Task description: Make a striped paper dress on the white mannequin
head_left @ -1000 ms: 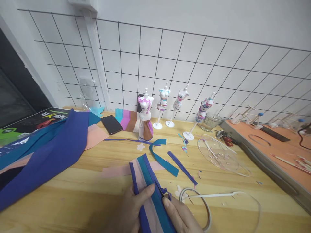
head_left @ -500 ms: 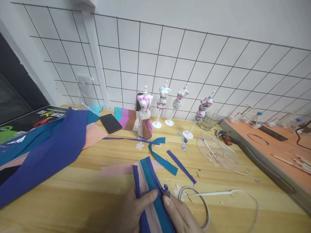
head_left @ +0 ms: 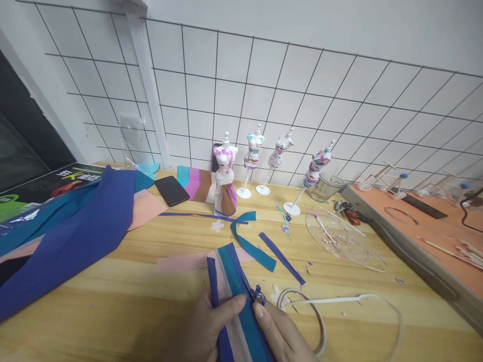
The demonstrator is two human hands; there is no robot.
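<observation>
My left hand (head_left: 222,319) is closed on a strip of crepe-like material (head_left: 241,306) with blue, teal and pale pink bands, thumb on top. My right hand (head_left: 281,327) is closed around what looks like small scissors (head_left: 248,287). Their thin dark blades lie along the strip's right blue edge, and the handles are hidden under my fingers. A curled blue trimming (head_left: 258,292) stands beside the blades. Beyond the strip lie a teal strip (head_left: 256,255), a narrow blue strip (head_left: 281,258) and a pale pink strip (head_left: 181,264).
Small white dress forms (head_left: 254,151) stand at the back, one wearing a brown and purple skirt (head_left: 227,197). Blue cloth-like sheets (head_left: 90,216) and a phone (head_left: 171,191) lie left. A tape roll (head_left: 320,327), clear round dish (head_left: 339,240), glass jar (head_left: 327,187) and orange tray (head_left: 422,221) are right.
Both hands stay nearly in place. The blade tips have shifted very slightly along the strip's right edge, and the blue curl beside them has moved a little.
</observation>
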